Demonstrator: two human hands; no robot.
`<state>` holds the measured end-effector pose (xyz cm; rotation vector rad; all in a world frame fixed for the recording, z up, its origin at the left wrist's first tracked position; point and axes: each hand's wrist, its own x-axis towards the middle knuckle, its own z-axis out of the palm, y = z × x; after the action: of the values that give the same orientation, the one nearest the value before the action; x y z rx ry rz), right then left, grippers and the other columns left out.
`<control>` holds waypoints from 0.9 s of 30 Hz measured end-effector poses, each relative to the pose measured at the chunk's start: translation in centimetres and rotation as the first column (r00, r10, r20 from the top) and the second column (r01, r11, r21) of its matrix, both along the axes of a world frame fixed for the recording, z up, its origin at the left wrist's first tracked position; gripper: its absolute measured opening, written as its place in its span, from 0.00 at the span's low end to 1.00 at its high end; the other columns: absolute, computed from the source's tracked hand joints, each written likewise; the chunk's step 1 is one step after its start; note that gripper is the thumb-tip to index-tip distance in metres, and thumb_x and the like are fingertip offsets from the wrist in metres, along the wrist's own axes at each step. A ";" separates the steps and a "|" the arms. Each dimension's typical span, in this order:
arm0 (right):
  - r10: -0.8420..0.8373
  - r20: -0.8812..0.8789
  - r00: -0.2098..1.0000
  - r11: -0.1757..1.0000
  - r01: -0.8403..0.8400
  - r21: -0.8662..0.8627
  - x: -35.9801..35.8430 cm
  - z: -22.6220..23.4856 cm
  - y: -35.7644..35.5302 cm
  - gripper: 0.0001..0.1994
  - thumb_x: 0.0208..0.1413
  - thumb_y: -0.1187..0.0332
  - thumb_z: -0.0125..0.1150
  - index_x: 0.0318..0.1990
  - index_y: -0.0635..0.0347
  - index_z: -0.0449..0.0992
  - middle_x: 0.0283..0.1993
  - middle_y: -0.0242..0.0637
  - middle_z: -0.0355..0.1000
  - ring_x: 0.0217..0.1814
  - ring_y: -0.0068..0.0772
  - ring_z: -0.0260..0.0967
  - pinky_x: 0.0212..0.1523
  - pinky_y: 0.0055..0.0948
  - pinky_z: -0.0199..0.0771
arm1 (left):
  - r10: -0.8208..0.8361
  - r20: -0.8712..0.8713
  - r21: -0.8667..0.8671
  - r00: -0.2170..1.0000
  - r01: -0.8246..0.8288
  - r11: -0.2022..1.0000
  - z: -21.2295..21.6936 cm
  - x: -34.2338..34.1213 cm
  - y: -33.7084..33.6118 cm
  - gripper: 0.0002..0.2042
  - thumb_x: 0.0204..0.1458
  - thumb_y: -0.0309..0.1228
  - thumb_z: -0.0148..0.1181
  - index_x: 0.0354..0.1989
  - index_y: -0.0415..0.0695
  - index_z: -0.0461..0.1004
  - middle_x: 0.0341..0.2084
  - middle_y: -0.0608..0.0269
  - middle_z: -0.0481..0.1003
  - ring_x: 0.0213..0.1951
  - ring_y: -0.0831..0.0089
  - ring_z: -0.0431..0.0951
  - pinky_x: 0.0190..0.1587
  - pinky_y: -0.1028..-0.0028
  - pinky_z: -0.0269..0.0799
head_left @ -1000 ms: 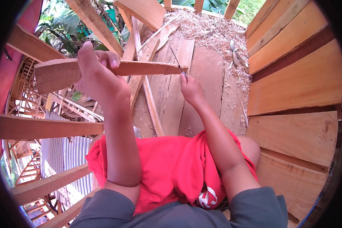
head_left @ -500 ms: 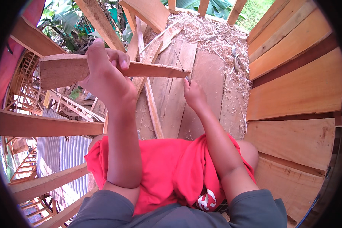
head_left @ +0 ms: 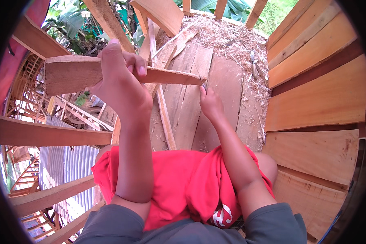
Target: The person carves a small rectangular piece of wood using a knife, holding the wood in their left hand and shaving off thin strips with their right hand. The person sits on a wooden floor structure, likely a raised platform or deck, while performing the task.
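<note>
Gripping a tapered wooden board [head_left: 109, 73], the left hand [head_left: 118, 81] wraps it, while the right hand [head_left: 209, 101] pinches a thin nail [head_left: 199, 76] at its tip above the plank floor [head_left: 191, 118].

The left hand [head_left: 120, 83] is reaching up and forward on a bare, nearly straight forearm, its back facing the camera, with the fingers [head_left: 136, 65] curling tightly over the top and the thumb pointing upward. The right hand [head_left: 209, 101] is stretching further forward and lower, wrist straight, fingers pinching together at the tip. Both forearms are rising from the lower edge, the elbows bending slightly outward.
</note>
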<state>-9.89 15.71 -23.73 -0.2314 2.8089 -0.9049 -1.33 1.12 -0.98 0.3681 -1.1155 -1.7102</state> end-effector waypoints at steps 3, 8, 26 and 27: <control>0.099 -0.055 0.994 0.975 -0.108 -0.195 1.5 4.4 -1.6 0.24 0.65 0.49 0.41 0.39 0.65 0.72 0.36 0.60 0.74 0.40 0.65 0.72 0.42 0.56 0.70 | 0.045 0.018 0.022 0.999 -0.045 0.999 -0.5 0.7 -1.0 0.16 0.53 0.31 0.56 0.19 0.49 0.56 0.11 0.67 0.58 0.15 0.77 0.58 0.23 0.75 0.58; 0.025 -0.031 0.999 0.996 -0.027 -0.081 0.7 1.4 -1.2 0.25 0.65 0.49 0.42 0.37 0.66 0.73 0.35 0.62 0.74 0.40 0.67 0.71 0.42 0.56 0.69 | 0.049 0.006 0.045 0.999 -0.049 0.998 -0.3 0.3 -1.2 0.16 0.54 0.31 0.56 0.19 0.49 0.55 0.11 0.69 0.55 0.14 0.78 0.56 0.23 0.75 0.57; 0.087 -0.074 0.994 0.996 -0.087 -0.001 -0.5 3.2 -0.3 0.17 0.63 0.56 0.46 0.42 0.62 0.74 0.33 0.53 0.75 0.38 0.60 0.74 0.40 0.49 0.72 | 0.006 0.010 0.057 1.000 -0.006 0.998 -0.4 0.5 -1.9 0.16 0.53 0.32 0.57 0.19 0.48 0.56 0.11 0.68 0.55 0.16 0.76 0.59 0.25 0.74 0.58; 0.124 -0.056 0.991 0.975 -0.132 -0.180 0.0 4.1 -1.2 0.18 0.64 0.57 0.46 0.42 0.63 0.74 0.35 0.53 0.76 0.40 0.60 0.74 0.42 0.49 0.72 | 0.010 0.009 0.059 1.000 -0.010 0.998 -0.5 0.7 -2.0 0.16 0.53 0.32 0.57 0.19 0.48 0.56 0.11 0.69 0.55 0.16 0.76 0.59 0.25 0.74 0.58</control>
<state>-9.86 14.54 -19.65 -0.4585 2.7127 -1.1418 -0.68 -0.92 -1.48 0.4178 -1.0688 -1.7372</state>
